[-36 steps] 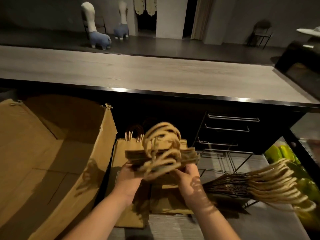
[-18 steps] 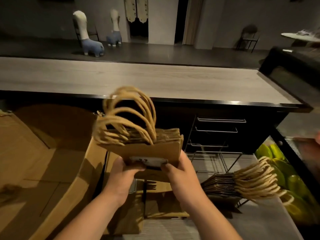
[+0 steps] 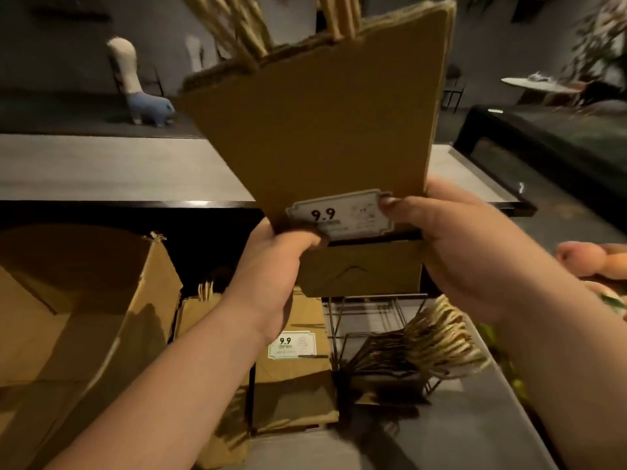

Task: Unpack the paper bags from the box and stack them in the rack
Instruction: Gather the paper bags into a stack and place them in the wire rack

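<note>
A bundle of flat brown paper bags (image 3: 319,120) stands upright close to the camera, twine handles pointing up, a white "9.9" label near its lower end. My left hand (image 3: 274,266) grips its bottom left corner. My right hand (image 3: 454,245) grips the bottom right, thumb on the label. Below, more labelled bags (image 3: 295,378) lie flat on the lower shelf. A black wire rack (image 3: 366,317) behind them holds a sideways bundle of bags (image 3: 417,354), handles to the right. The open cardboard box (image 3: 84,317) is at the left.
A long grey counter (image 3: 112,167) runs across behind the bags. A dark display case (image 3: 556,144) stands at the right, with peach-coloured and green items (image 3: 590,259) at the right edge. Two plush animals (image 3: 142,86) stand on the floor beyond the counter.
Both hands have lifted the bundle from low over the shelf up to face height and turned it upright, so its labelled face now fills the view.
</note>
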A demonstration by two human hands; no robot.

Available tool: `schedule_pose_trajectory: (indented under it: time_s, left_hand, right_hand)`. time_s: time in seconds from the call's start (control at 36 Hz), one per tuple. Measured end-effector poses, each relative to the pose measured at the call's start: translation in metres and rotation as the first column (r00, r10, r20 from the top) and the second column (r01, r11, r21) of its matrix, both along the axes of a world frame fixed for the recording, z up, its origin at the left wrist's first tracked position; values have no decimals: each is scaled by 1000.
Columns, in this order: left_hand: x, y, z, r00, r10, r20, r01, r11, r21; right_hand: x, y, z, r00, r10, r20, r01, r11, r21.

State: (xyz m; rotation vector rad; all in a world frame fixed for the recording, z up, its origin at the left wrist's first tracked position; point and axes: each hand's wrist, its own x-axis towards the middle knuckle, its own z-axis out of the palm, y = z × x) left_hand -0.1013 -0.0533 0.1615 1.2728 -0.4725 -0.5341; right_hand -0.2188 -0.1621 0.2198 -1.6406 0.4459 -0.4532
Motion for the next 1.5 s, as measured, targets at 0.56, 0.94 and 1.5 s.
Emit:
schedule_pose_trajectory:
  time_s: [0.56,0.94,1.5]
  left_hand:
    - [-45,-70,-57,969,-196,-149,220,961,168]
    - [-43,-67,-103,958,-248,-146,280,923,262]
    - [-42,-55,-132,957,-284,-54,282,876,390]
  right_hand:
    - [-44,-102,-100,996,87,-1,-85,970,228]
    - [-54,-120,-149,969,204,-139,-162,951,263]
    - [-60,-121,-172,946,304,-115,-221,862,457]
